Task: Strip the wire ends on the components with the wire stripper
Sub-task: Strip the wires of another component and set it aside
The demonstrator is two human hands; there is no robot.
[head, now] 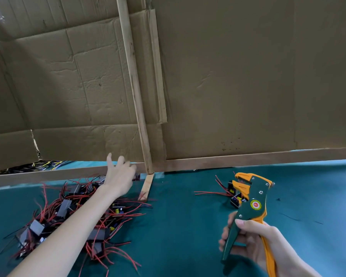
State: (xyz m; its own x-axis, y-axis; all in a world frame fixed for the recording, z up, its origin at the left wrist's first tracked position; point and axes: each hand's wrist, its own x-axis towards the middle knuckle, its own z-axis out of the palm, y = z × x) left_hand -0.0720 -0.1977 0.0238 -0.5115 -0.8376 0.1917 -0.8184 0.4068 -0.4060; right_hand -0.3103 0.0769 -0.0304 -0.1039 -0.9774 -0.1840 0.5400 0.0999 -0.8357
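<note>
A pile of dark components with red and black wires lies on the green table at the left. My left hand reaches over the pile to its far edge. Two of its fingers are raised, and the others close on a small dark component beside the wooden bar. My right hand grips the handles of the green and orange wire stripper, jaws pointing up and left. Behind the stripper a few components with wires lie on the table.
A cardboard wall with a wooden post and a wooden bottom rail closes off the far side. A short wooden strip lies on the green table cover. More wires show beyond the rail at the left.
</note>
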